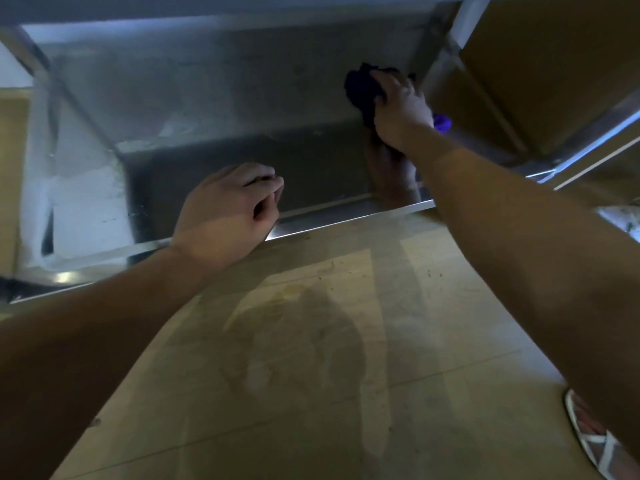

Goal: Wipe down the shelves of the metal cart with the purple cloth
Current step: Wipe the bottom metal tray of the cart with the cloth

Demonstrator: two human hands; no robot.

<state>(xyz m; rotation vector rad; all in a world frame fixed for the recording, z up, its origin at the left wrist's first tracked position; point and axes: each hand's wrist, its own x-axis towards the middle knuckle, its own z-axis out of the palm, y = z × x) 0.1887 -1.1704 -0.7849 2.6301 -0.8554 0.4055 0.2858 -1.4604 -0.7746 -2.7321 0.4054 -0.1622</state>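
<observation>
The metal cart's lower shelf (242,98) fills the upper half of the head view, dull grey and in shadow under the shelf above. My right hand (401,109) reaches deep to the shelf's right rear and presses the dark purple cloth (362,88) flat on the metal. A brighter purple corner of the cloth (442,122) sticks out right of my wrist. My left hand (228,209) rests on the shelf's shiny front rim (346,220), fingers curled over the edge. The hand's reflection shows in the metal below my right wrist.
A cart leg (446,53) rises close to the right of the cloth, and another leg (38,67) stands at the far left. White plastic (83,195) lies at the shelf's left end. Tan floor tiles (311,341) spread below; a sandalled foot (592,434) is at bottom right.
</observation>
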